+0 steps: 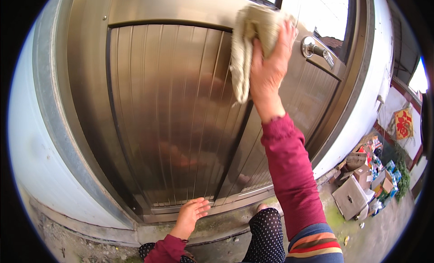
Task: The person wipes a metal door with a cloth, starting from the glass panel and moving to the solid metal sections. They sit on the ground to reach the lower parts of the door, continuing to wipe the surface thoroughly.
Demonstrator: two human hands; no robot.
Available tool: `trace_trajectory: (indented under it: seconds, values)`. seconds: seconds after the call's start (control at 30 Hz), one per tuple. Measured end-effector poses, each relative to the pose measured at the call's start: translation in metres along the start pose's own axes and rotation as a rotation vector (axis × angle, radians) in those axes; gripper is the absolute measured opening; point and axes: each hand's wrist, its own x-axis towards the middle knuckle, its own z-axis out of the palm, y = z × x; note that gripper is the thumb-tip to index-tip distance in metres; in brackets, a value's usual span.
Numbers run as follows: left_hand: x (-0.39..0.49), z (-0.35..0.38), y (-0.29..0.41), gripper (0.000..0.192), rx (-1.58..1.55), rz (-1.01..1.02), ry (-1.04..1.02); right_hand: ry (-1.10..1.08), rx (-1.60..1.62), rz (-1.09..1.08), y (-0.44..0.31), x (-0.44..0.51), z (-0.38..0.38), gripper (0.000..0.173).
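A folded beige cloth (242,56) lies against the upper part of a bronze-toned metal door (173,110), partly blurred. My right hand (271,66) presses on it with the fingers spread over its right side, to the left of the metal door handle (317,51). My left hand (191,215) is low, in front of the door's bottom edge, with its fingers apart and nothing in it. The door has ribbed panels and glass above them.
A concrete doorstep (217,225) runs below the door. Cardboard boxes (351,197) and mixed packaging are heaped on the ground at the right, beside a green plant (403,174). White walls (61,154) flank the door frame.
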Motion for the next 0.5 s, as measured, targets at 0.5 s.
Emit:
trace_trajectory:
  seconds: [0.5]
  values:
    - [0.005,0.036,-0.057,0.024,0.405,-0.186,-0.187,-0.361,-0.222,-0.171,-0.016,-0.105,-0.005,0.065]
